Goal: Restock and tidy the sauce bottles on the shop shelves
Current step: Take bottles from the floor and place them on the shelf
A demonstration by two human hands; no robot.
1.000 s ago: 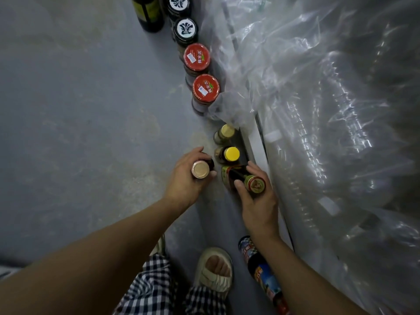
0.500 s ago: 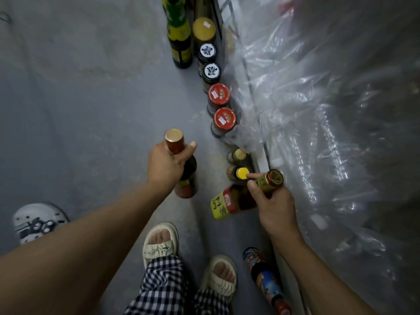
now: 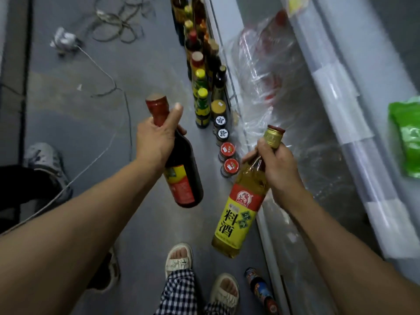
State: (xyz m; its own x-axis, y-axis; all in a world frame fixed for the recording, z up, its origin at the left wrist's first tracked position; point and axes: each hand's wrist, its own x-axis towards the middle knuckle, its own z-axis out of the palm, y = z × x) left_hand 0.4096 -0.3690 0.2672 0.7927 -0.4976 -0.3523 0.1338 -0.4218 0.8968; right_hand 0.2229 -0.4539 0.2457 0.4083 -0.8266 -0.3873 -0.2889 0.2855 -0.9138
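My left hand (image 3: 156,138) grips the neck of a dark bottle (image 3: 183,176) with a red cap and a red and yellow label, held above the floor. A yellow cooking-wine bottle (image 3: 238,214) with a gold cap hangs tilted from my right hand (image 3: 276,167), which holds it by the neck. Along the foot of the shelf unit (image 3: 256,123) stands a row of sauce bottles (image 3: 202,103) and small jars with red lids (image 3: 230,165) and black lids (image 3: 220,121).
Clear plastic wrap (image 3: 284,94) covers the shelves on the right, with a green packet (image 3: 406,137) on one. A dark bottle (image 3: 261,289) lies by the shelf foot near my sandalled feet (image 3: 179,258). Cables (image 3: 106,87) and another person's shoe (image 3: 45,160) are at left.
Both hands have lifted their bottles well up off the floor, and my view has risen and tipped forward, showing more of the bottle row and the shelves.
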